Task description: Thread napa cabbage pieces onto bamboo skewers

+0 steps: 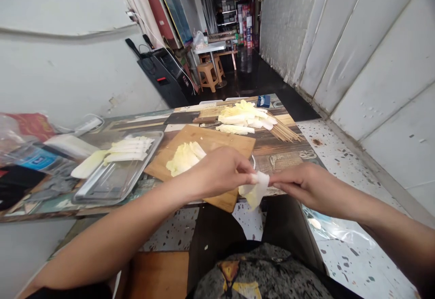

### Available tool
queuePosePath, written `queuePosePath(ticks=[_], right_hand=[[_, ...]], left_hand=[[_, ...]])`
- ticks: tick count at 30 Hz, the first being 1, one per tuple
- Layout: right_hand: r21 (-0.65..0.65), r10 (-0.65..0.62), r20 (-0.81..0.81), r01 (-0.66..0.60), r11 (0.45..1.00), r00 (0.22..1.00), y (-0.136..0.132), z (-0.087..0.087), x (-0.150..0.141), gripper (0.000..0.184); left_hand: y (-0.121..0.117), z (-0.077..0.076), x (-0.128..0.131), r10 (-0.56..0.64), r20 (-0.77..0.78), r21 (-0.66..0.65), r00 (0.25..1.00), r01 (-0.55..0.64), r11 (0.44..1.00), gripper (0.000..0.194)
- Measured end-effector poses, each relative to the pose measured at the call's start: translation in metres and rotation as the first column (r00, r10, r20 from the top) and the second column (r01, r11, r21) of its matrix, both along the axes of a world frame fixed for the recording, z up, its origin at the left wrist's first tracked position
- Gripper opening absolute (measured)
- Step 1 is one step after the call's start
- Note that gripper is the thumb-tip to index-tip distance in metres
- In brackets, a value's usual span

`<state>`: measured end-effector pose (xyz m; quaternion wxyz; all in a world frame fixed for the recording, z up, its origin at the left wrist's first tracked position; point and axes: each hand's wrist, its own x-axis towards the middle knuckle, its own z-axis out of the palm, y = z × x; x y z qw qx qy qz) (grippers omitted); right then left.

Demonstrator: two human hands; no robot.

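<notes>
Above the front edge of the table, a folded piece of napa cabbage leaf (260, 190) is pinched in my left hand (226, 170). The leaf is pale white with a yellowish lower edge. My right hand (302, 181) is closed, its fingertips touching the leaf's right side; whether they also grip a thin skewer is hidden. Under my left forearm a wooden cutting board (217, 140) bears more cabbage leaves (185, 156). Farther back are a pile of cabbage pieces (244, 115), a bundle of bamboo skewers (285, 129) and a wooden-handled knife (204, 120).
A clear plastic tray (102, 188) on the left holds skewered-looking cabbage strips (129, 148). Beside it are a plastic-wrapped package (37, 158) and dark cloth. A small blue box (263, 101) sits at the table's far end. Walls flank both sides.
</notes>
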<state>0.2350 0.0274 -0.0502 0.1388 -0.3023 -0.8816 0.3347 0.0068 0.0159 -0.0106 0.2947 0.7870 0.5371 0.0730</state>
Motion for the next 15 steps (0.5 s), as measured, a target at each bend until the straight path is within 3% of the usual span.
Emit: queuePosePath(ticks=[2,4,7,11,15], right_hand=[[-0.128,-0.025,-0.043,0.019,0.992,0.999,0.007,-0.003,0.003,0.032],[-0.236,-0.056,-0.083,0.034,0.971,0.995,0.013,-0.008,0.01,0.032],[-0.288,-0.121,-0.112,0.084,0.954,0.986,0.018,-0.018,0.022,0.036],[-0.255,-0.221,-0.115,0.186,0.949,0.968,0.016,-0.026,0.037,0.039],[-0.186,-0.301,-0.13,0.275,0.943,0.945,0.013,-0.029,0.048,0.037]], left_hand=[[0.003,0.003,-0.012,0.052,0.0,0.199,0.999,-0.051,0.979,0.025],[0.009,0.001,-0.031,0.085,0.004,0.389,0.996,-0.08,0.918,0.031],[0.024,-0.011,-0.063,0.068,-0.181,0.5,0.981,0.032,0.866,0.029],[0.043,-0.04,-0.085,-0.046,-0.429,0.297,0.902,0.189,0.936,0.02],[0.049,-0.061,-0.083,-0.073,-0.447,0.124,0.892,0.143,0.982,0.015]])
